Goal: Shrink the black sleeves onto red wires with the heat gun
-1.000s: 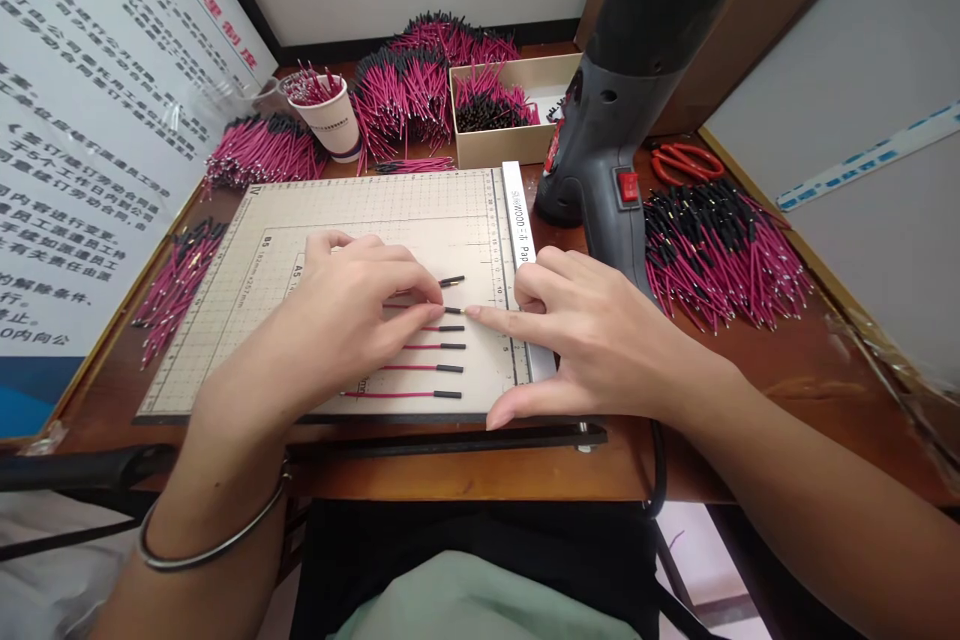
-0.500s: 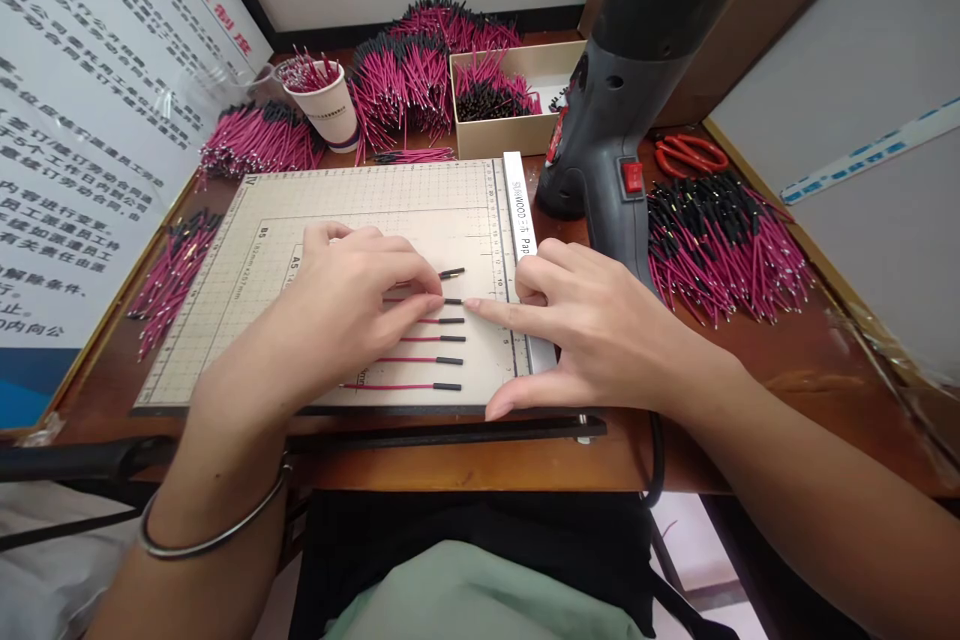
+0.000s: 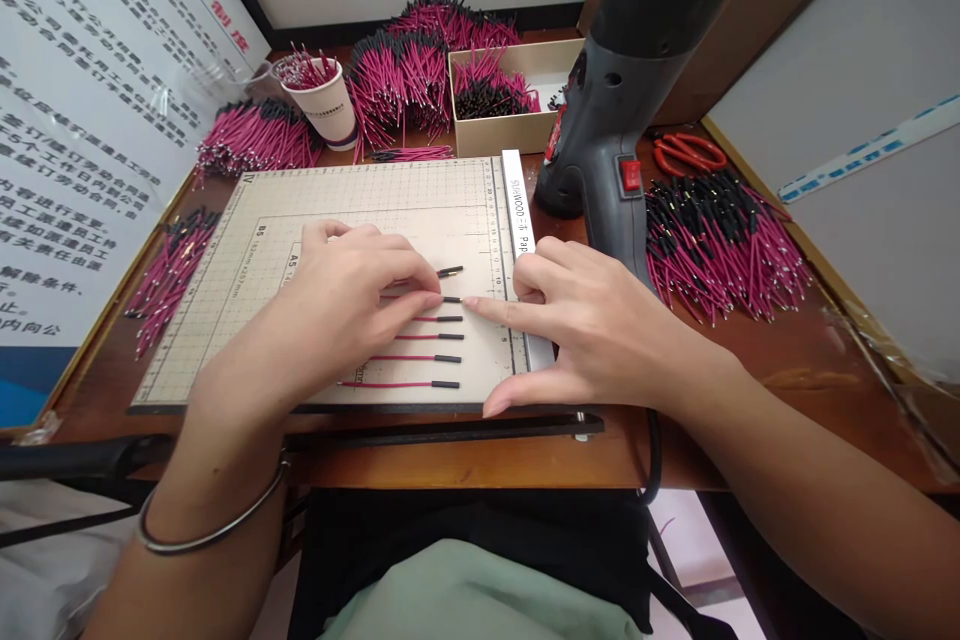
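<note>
My left hand (image 3: 360, 285) rests over a paper trimmer board (image 3: 375, 190), thumb and forefinger pinched on a pink wire with a black sleeve (image 3: 452, 300) at its end. My right hand (image 3: 577, 325) lies opposite, forefinger stretched out so its tip meets the sleeve's free end. The thumb is spread and the other fingers are curled, with nothing held. Several more sleeved pink wires (image 3: 405, 358) lie in parallel rows nearer me. Just beyond the pinched one, another wire end (image 3: 450, 272) shows a black sleeve and a brass-coloured part; my left hand hides the rest.
A heat gun (image 3: 611, 160) stands nose up behind my right hand. Piles of sleeved wires (image 3: 724, 245) lie around the board. At the back are a paper cup (image 3: 330, 115) and a cardboard box (image 3: 495, 135) of wires. Red-handled pliers (image 3: 690, 155) lie at right; the trimmer's blade arm (image 3: 450, 432) runs along the front.
Almost nothing differs. The whole view has shifted very slightly, while both hands keep the same position at the wire.
</note>
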Motion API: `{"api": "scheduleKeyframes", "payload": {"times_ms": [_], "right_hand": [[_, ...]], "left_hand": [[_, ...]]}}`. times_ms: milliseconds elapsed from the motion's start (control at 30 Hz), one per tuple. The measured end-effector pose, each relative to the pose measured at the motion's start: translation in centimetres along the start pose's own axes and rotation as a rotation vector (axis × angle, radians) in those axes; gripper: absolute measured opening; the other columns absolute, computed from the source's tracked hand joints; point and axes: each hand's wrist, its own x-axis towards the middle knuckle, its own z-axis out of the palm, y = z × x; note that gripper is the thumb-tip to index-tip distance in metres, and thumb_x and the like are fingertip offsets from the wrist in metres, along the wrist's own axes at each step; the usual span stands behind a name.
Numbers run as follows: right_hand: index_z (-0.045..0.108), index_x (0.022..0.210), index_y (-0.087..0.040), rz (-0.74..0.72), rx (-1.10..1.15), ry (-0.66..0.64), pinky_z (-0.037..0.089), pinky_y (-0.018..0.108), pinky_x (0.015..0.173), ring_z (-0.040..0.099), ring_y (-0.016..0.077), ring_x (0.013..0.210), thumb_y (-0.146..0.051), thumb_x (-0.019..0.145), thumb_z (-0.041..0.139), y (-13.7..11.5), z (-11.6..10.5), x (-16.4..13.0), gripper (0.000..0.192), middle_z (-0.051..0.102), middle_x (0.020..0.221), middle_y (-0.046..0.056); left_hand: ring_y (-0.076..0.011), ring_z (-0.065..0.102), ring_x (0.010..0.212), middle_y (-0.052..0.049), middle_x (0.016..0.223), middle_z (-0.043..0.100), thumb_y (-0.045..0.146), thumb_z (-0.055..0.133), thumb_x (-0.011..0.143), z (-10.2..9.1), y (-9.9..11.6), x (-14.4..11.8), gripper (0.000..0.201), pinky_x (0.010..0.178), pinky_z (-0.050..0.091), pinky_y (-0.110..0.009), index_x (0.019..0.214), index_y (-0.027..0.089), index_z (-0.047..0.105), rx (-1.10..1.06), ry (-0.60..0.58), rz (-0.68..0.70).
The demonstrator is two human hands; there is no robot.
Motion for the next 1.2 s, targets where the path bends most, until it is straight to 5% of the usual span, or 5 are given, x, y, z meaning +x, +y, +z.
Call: {"api": "scheduleKeyframes", "payload": {"times_ms": [1200], "right_hand": [[0.078,0.114,-0.013,0.009,0.017,0.009,0.034,0.031,0.069,0.038,0.0178,0.076,-0.078,0.096,0.043,-0.02,-0.07,0.13,0.076,0.051,0.077,0.004]], "left_hand": [[-0.0265,0.065,0.095,-0.002,0.092,0.076,0.041,0.054,0.090,0.28,-0.17,-0.22,0.026,0.101,0.028,-0.054,0.080,0.026,0.072,-0.039,0.004,0.003]]}}
